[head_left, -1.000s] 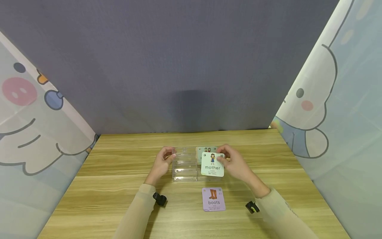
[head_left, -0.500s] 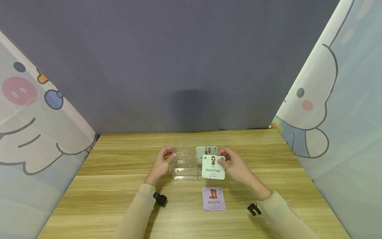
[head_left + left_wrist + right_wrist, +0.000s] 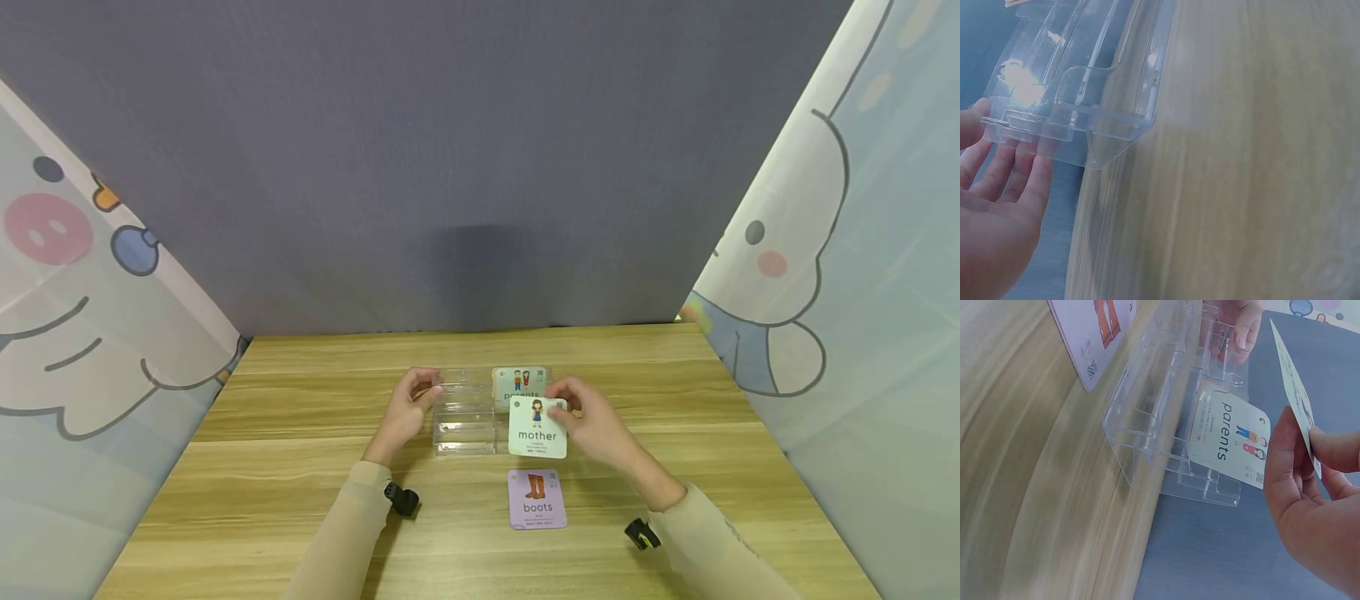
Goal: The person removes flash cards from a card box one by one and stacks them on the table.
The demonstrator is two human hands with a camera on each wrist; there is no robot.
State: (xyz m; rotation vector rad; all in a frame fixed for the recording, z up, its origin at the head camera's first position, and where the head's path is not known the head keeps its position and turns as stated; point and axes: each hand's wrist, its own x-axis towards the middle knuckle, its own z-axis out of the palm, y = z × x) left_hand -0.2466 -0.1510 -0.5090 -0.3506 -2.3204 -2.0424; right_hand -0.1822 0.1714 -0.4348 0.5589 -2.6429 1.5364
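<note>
A person is holding a card in front of a clear rack on the bench.

The right hand [image 3: 596,421] is pinching the "mother" card [image 3: 537,427] by its right edge, holding it upright just in front of the clear rack [image 3: 465,412]. The left hand [image 3: 405,412] is resting its relaxed, straight fingers against the rack's left end. A "parents" card [image 3: 1230,440] is sitting in the rack, and a "boots" card [image 3: 537,498] is lying flat on the bench [image 3: 300,500] nearer the person.

Pale "mother" card [image 3: 537,427] — held upright, just beside the clear tiered stand [image 3: 465,412].
</note>
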